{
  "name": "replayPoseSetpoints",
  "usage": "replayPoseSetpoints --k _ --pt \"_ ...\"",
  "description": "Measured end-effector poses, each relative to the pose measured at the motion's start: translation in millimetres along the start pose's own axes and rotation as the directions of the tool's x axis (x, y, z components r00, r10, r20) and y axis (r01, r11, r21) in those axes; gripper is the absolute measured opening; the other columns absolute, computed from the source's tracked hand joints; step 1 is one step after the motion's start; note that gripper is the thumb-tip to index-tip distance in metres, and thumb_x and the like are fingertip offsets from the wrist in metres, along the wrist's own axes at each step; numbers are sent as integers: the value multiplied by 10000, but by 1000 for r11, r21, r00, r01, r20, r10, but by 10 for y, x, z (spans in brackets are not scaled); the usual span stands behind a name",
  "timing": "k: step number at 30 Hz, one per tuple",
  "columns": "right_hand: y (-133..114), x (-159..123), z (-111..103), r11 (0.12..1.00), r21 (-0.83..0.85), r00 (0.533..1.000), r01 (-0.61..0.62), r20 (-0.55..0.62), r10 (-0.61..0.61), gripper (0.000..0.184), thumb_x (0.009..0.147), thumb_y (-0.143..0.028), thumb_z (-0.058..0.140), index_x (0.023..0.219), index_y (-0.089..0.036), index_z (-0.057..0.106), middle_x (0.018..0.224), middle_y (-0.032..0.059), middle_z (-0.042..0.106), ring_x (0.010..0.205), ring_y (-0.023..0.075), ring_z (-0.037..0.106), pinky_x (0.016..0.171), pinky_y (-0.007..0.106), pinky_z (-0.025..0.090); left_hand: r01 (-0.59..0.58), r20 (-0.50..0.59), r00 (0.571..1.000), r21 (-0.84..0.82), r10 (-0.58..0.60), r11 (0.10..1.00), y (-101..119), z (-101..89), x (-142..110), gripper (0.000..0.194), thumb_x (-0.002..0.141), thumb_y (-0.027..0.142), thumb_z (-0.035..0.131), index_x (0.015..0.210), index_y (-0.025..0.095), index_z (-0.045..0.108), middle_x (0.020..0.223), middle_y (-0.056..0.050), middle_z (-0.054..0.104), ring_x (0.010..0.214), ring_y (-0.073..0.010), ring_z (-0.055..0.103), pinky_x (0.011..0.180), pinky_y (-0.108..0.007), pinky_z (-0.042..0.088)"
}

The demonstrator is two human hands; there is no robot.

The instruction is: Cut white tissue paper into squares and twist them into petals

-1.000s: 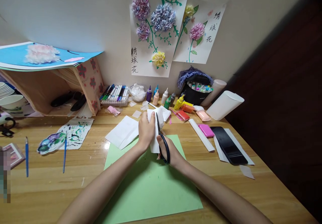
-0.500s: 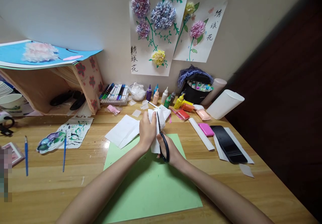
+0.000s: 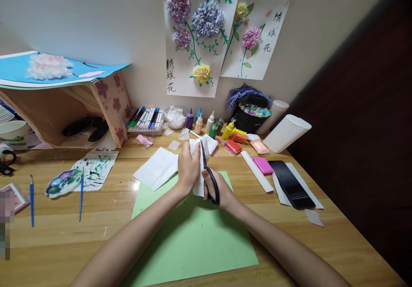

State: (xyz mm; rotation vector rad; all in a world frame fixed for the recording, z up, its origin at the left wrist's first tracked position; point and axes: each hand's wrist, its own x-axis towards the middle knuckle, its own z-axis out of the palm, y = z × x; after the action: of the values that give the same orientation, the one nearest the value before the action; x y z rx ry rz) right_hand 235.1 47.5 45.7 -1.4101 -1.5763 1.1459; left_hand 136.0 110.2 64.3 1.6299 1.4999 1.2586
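One white paper (image 3: 198,187) is held over the green sheet (image 3: 196,239), gripped firmly in the left hand (image 3: 188,169). The right hand (image 3: 224,189) has its fingers around the scissors (image 3: 216,189), whose blades lie along the paper; the bottles (image 3: 210,123) stand beyond.

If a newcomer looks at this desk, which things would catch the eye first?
Probably the puffy, raised hydrangeas on two white sheets on the wall. At the centre, the left hand holds white paper while the right hand holds black scissors at it. Below them, a large pale green sheet lies on the wooden desk.
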Motion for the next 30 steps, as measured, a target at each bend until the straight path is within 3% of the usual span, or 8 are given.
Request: replayPoseSetpoints --k 13,18,23,27,30 --pt "-57 -46 -47 999 39 999 20 -31 -19 495 813 -683 378 698 -203 403 416 -72 432 346 101 475 371 188 355 -94 -81 993 -69 89 993 123 -53 -25 280 895 361 446 682 202 358 654 22 459 611 -127 445 580 -243 327" --pt "-86 -51 -86 997 56 998 51 -31 -50 569 774 -750 316 671 -198 403 422 -60 430 355 94 467 366 186 358 -112 -57 993 -102 106 989 169 -77 -46 281 896 386 443 700 198 370 655 28 463 605 -117 450 588 -234 330" --pt "-94 -69 -78 984 178 997 2 -82 13 530 773 -723 396 702 -198 420 423 -68 429 342 93 457 350 188 367 -103 -34 994 -107 100 989 227 -112 -66 284 898 399 432 707 194 385 666 27 474 626 -116 463 604 -228 343" --pt "-185 -41 -128 952 299 968 61 -249 16 528 805 -702 364 724 -189 457 412 -60 435 357 100 467 383 197 382 -127 109 984 -147 143 981 256 -159 -26 281 893 416 427 735 183 431 697 17 508 659 -120 476 608 -222 351" --pt "-298 3 -245 943 322 943 84 -331 29 485 821 -637 428 722 -168 504 467 -25 509 422 112 512 440 215 428 -175 345 914 -136 213 975 253 -202 38 335 860 447 470 669 177 412 620 36 453 603 -108 426 556 -213 316"
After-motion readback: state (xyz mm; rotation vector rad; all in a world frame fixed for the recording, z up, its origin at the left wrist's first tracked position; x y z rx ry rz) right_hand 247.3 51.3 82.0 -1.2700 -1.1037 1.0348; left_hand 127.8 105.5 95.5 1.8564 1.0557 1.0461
